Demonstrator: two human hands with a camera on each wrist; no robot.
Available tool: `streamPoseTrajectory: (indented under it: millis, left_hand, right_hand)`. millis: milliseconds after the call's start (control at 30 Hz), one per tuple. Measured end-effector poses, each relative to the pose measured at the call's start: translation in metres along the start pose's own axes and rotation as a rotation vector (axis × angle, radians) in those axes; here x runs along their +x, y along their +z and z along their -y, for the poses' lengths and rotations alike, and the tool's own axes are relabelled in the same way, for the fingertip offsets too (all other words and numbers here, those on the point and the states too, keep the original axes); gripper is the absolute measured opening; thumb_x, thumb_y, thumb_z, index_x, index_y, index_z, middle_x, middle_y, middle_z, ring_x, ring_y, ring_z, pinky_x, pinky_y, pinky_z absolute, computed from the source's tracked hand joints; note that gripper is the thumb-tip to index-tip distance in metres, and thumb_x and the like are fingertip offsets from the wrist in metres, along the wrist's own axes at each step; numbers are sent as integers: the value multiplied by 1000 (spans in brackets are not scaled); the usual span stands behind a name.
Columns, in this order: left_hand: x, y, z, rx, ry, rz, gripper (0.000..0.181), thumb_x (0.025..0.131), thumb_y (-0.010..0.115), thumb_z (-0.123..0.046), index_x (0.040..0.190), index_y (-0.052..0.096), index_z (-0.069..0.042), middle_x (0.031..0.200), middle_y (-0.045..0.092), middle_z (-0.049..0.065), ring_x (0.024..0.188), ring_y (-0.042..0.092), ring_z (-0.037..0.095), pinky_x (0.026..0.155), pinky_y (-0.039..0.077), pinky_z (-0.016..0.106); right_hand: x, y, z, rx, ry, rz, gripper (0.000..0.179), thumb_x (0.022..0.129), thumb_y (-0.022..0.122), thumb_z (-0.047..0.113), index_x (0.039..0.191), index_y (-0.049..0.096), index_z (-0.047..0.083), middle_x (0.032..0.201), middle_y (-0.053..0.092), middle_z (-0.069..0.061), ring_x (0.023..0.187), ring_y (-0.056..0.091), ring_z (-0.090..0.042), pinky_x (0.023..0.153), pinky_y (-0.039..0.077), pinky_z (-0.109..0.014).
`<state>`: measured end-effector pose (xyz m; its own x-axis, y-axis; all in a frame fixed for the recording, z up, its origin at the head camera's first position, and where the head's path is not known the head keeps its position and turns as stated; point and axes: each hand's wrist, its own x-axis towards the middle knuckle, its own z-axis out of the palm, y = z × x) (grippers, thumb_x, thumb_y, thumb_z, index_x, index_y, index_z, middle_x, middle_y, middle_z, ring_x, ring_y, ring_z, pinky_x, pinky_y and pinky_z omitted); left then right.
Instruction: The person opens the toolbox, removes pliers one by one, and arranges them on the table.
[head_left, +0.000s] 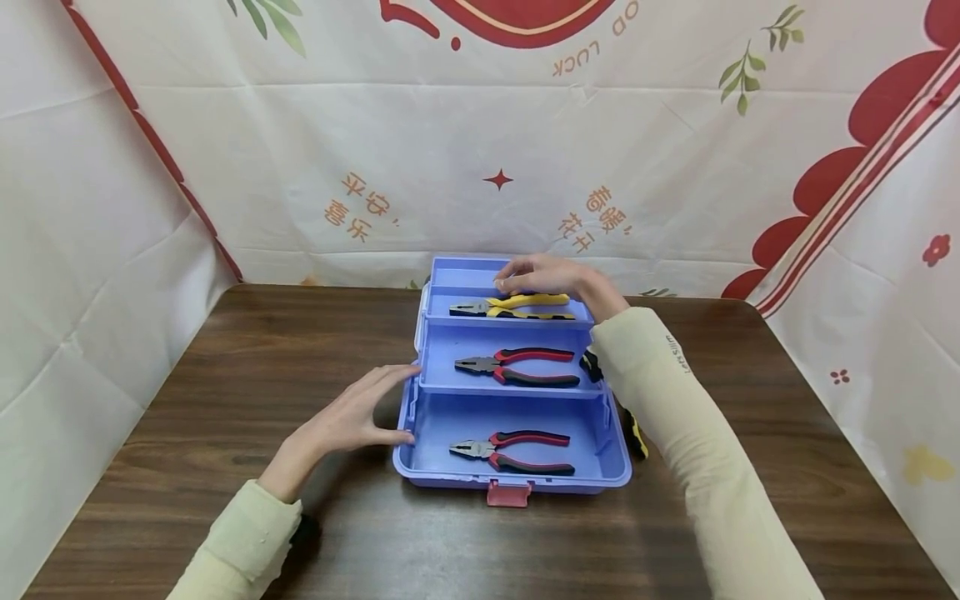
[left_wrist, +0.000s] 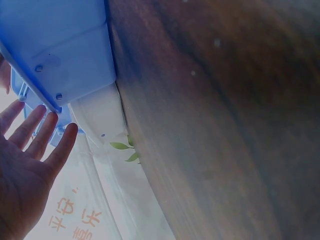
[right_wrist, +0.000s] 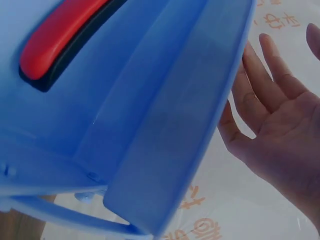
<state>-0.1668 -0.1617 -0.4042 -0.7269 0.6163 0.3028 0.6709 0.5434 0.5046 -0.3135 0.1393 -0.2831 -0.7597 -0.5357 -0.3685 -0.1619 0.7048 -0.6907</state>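
Observation:
A blue toolbox stands unfolded, its two upper trays stepped back over the bottom compartment. Pliers with red and black handles lie in the bottom, and a similar pair lies in the middle tray. In the top tray rest pliers with yellow and black handles. My left hand is at the box's left side, its thumb by the rim and its fingers extended, as the left wrist view shows. Over the top tray is my right hand, fingers loosely bent, nothing visible in its grasp.
A red latch hangs at the box's front. Yellow and black handles show on the wooden table to the box's right, partly behind my right sleeve. A printed white cloth hangs behind the table.

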Motion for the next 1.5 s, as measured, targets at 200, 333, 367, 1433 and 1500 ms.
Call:
streamPoseTrajectory:
  millis: [200,333,367,1433,1500]
  left_hand:
    - [0,-1,-1,3,6,-5,87,64,77,-37,135,35,-10,132,38,3,118,34,17,94,30,42]
    - [0,-1,-2,3,-1,3,87,65,77,-38,135,34,-10,132,38,4,118,34,17,94,30,42]
    - [0,-2,-3,2,-5,4,86,65,77,-37,135,34,-10,132,38,4,118,34,17,94,31,42]
    - [0,1,-5,-3,-4,-3,85,65,77,-35,134,35,-10,131,39,4,117,35,18,93,31,44]
    - [0,2,-4,-4,-1,-2,85,65,77,-35,135,35,-10,131,39,4,117,35,17,93,31,43]
  right_hand:
    - [-2,6,4,-55,22,22,60,84,49,50,131,43,13,132,38,-6,121,29,-23,99,20,-46]
    - [-1,10,2,-64,-44,25,56,88,47,44,130,43,8,131,39,-8,117,32,-24,97,23,-44]
    - [0,12,0,-63,-72,24,52,89,47,40,129,44,7,129,41,-9,116,34,-24,96,25,-43]
    - [5,22,6,-311,-229,-10,42,82,58,1,122,49,8,107,51,-10,96,45,-24,86,36,-38]
    - [5,22,7,-317,-215,-8,42,82,59,2,122,49,9,107,51,-10,95,45,-24,85,36,-38]
